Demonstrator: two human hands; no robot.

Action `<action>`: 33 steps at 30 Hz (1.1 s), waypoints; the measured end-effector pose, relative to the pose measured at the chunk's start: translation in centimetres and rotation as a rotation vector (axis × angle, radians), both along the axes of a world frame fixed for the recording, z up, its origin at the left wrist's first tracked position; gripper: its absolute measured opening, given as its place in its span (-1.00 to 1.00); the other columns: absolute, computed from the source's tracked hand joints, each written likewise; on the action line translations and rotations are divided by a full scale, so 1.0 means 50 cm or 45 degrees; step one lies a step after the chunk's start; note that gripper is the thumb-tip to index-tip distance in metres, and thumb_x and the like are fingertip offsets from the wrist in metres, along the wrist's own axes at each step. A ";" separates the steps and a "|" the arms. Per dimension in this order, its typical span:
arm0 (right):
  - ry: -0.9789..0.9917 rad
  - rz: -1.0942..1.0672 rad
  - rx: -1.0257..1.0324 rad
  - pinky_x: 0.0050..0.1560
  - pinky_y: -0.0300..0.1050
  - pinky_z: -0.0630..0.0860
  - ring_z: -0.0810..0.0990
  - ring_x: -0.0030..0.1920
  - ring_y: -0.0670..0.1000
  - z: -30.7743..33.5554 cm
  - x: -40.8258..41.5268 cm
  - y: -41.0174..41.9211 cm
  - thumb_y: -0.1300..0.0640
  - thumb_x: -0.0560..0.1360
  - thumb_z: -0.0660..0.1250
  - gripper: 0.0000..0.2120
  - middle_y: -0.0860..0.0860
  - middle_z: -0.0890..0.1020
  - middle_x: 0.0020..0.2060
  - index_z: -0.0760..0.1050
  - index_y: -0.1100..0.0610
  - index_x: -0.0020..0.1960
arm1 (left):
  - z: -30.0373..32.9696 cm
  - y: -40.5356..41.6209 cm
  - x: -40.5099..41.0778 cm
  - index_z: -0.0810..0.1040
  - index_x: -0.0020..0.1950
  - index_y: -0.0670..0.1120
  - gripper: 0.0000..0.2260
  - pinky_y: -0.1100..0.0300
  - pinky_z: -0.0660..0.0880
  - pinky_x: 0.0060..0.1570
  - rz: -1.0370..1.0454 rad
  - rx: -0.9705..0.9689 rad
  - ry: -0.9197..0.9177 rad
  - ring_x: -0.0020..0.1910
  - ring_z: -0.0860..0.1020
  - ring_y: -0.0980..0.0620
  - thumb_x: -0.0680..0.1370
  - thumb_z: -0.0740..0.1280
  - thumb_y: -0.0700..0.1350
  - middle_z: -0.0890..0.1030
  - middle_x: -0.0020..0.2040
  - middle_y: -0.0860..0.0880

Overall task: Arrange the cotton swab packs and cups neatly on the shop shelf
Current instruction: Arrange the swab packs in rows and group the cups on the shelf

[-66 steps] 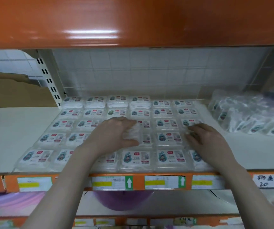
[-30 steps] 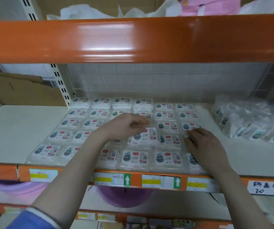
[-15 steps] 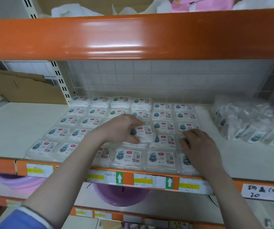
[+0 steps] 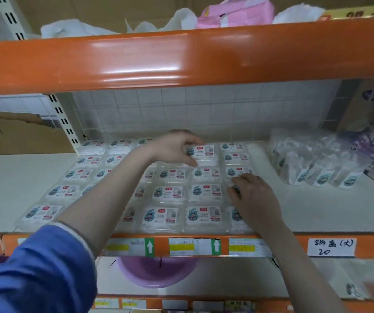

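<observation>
— Resting near the front, the right hand (image 4: 252, 197) lay with loosely curled fingers on the grid of clear labelled cotton swab packs (image 4: 168, 193), steadying them?

— Yes. Farther back, the left hand (image 4: 172, 146) pinched one clear swab pack (image 4: 203, 152) over the white shelf (image 4: 12, 188)'s rear row; I judged lowering it squarely came next.

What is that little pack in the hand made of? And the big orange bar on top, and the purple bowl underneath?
The pack held by the left hand looks like clear, soft plastic film with a paper-like printed label; white shows through it. The orange bar looks like painted metal: glossy, with bright light streaks. The purple bowl seems to be smooth plastic, though it is partly hidden.
</observation>
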State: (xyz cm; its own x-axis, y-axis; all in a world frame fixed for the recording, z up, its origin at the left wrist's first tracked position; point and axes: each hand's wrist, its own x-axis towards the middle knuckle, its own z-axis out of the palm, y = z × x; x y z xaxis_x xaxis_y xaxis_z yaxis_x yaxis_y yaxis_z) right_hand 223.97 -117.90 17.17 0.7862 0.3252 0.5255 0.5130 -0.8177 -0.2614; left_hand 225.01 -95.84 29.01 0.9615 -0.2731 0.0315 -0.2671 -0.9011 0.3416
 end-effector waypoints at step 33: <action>0.007 0.013 0.029 -0.18 -0.04 0.51 0.54 -0.22 0.08 -0.001 0.003 -0.001 0.18 0.44 0.34 -0.90 0.08 0.60 -0.22 0.59 0.21 -0.14 | -0.050 -0.004 0.221 0.38 0.39 -0.14 -0.45 0.20 0.35 0.16 0.104 0.106 0.176 0.28 0.41 -0.06 0.43 0.46 -0.14 0.43 0.32 -0.11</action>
State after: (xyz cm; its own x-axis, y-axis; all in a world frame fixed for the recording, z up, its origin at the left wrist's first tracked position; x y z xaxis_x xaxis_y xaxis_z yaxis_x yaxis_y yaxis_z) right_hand 224.10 -117.93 17.11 0.7856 0.3215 0.5287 0.5201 -0.8060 -0.2827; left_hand 236.08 -96.06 26.53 0.9741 -0.1901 -0.1221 -0.1475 -0.9446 0.2932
